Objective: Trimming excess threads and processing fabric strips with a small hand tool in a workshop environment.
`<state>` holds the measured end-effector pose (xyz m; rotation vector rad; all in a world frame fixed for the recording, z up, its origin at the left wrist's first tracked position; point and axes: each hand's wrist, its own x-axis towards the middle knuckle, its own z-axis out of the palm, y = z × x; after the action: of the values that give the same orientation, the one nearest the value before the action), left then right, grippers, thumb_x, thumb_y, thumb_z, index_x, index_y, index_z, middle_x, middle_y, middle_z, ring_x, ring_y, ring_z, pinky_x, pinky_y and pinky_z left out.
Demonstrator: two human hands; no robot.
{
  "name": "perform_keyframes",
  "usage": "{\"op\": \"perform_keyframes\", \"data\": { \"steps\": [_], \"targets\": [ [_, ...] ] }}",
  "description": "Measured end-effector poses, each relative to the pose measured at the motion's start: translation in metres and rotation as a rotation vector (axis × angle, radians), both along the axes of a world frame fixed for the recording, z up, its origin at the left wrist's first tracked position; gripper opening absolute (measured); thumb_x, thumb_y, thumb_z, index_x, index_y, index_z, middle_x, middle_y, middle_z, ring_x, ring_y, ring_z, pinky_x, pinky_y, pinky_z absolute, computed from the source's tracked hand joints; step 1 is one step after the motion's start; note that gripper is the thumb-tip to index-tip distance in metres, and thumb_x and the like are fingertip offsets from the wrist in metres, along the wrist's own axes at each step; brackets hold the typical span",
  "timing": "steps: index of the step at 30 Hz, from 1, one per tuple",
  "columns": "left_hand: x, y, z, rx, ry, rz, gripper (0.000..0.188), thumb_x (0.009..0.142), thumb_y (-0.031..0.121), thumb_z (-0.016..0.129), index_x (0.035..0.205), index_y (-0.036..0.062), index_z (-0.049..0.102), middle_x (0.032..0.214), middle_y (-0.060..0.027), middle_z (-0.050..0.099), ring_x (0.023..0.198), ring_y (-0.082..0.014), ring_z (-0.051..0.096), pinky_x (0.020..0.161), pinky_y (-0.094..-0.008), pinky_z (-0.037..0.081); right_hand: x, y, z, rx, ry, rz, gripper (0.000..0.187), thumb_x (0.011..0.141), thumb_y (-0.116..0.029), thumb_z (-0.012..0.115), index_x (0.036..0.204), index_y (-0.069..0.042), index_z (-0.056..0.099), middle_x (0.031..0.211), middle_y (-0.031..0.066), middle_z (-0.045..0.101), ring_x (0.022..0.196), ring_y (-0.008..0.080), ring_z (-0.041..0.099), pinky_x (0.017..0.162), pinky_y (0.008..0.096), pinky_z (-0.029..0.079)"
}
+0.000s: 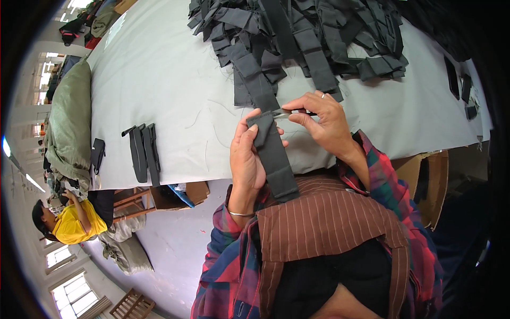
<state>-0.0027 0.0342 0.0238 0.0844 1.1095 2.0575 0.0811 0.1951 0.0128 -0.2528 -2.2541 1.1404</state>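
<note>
My left hand (245, 154) is closed around a dark grey fabric strip (277, 167), its thumb pressing the folded upper end. The strip's lower end hangs toward my brown striped apron (334, 218). In my right hand (328, 123) is a small pair of thread snips (281, 113), pinched between thumb and fingers. Their blades point left, at the edge of the strip's upper end. Beyond both hands lies a large heap of similar dark grey strips (247, 64), and one of these reaches down close to the held piece.
The table (164, 90) has a pale cover with loose threads. Several folded dark strips (139, 154) lie at the left, near a small black item (98, 154). A green sack (69, 117) rests along the left edge. Cardboard (438, 186) stands at right. A person in yellow (79, 223) is at far left.
</note>
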Motion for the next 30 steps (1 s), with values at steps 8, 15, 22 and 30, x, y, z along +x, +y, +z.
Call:
{"op": "perform_keyframes", "data": {
  "steps": [8, 15, 22, 30],
  "targets": [
    [-0.001, -0.002, -0.006, 0.011, 0.004, -0.017, 0.028, 0.095, 0.011, 0.04, 0.122, 0.0063, 0.042, 0.099, -0.017, 0.06, 0.089, -0.0249, 0.063, 0.071, -0.039, 0.058, 0.0, 0.001, -0.001, 0.17, 0.036, -0.069, 0.018, 0.075, -0.014, 0.073, 0.092, -0.015, 0.07, 0.072, -0.0033, 0.061, 0.064, 0.0162, 0.049, 0.063, 0.0299, 0.032],
    [-0.003, 0.0, -0.008, 0.019, -0.016, -0.033, 0.025, 0.096, 0.019, 0.037, 0.117, 0.0067, 0.043, 0.098, -0.0172, 0.06, 0.09, -0.026, 0.062, 0.075, -0.0428, 0.057, 0.0, 0.003, -0.008, 0.062, 0.026, -0.023, 0.017, 0.075, -0.018, 0.074, 0.091, -0.017, 0.069, 0.073, -0.0049, 0.062, 0.065, 0.0141, 0.05, 0.065, 0.0292, 0.031],
    [-0.002, 0.0, -0.008, 0.051, -0.042, -0.05, 0.028, 0.095, 0.021, 0.039, 0.119, 0.0068, 0.044, 0.101, -0.0184, 0.059, 0.092, -0.0283, 0.061, 0.076, -0.0447, 0.056, -0.002, 0.002, -0.006, 0.127, 0.032, -0.033, 0.017, 0.075, -0.019, 0.073, 0.091, -0.018, 0.069, 0.073, -0.0056, 0.062, 0.065, 0.0141, 0.049, 0.065, 0.029, 0.031],
    [0.0, -0.001, -0.006, 0.1, -0.093, -0.066, 0.033, 0.093, 0.018, 0.031, 0.121, 0.006, 0.044, 0.102, -0.0187, 0.06, 0.093, -0.0296, 0.062, 0.078, -0.0469, 0.055, -0.001, 0.004, -0.003, 0.234, 0.057, -0.068, 0.016, 0.074, -0.02, 0.073, 0.09, -0.018, 0.069, 0.07, -0.0052, 0.059, 0.061, 0.0156, 0.046, 0.063, 0.0297, 0.029]
  ]
}}
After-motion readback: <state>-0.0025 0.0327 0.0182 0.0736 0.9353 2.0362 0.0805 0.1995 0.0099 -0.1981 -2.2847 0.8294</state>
